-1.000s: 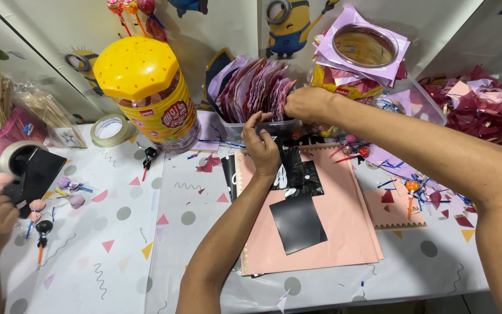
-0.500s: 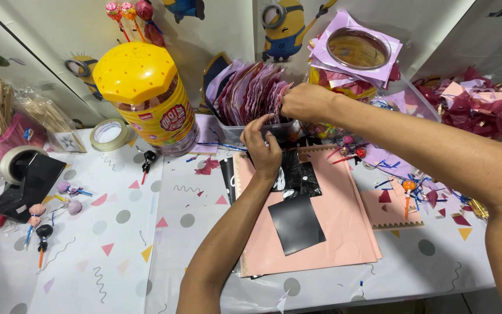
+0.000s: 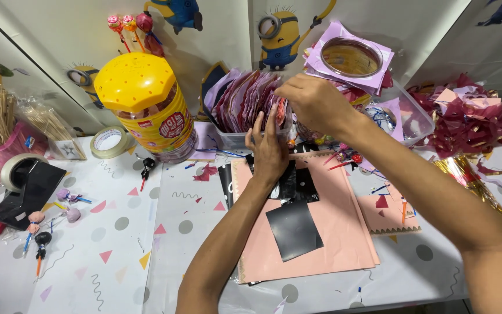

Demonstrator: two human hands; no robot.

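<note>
Reaching into the clear tub (image 3: 236, 139) of folded wrappers (image 3: 245, 104) at the counter's (image 3: 146, 244) back, both hands meet: the left hand (image 3: 268, 148) presses flat against the stack; the right hand (image 3: 312, 102) pinches its top; pink paper sheets (image 3: 332, 232) lie just beneath; a yellow-lidded jar (image 3: 146, 104) stands left.

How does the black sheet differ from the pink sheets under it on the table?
The black sheet is dark and clearly smaller; the pink sheets are pale and much larger. The black sheet is single and lies on top, turned at an angle; the pink sheets form a stack beneath it. Both lie flat, and neither hand touches the black sheet.
</note>
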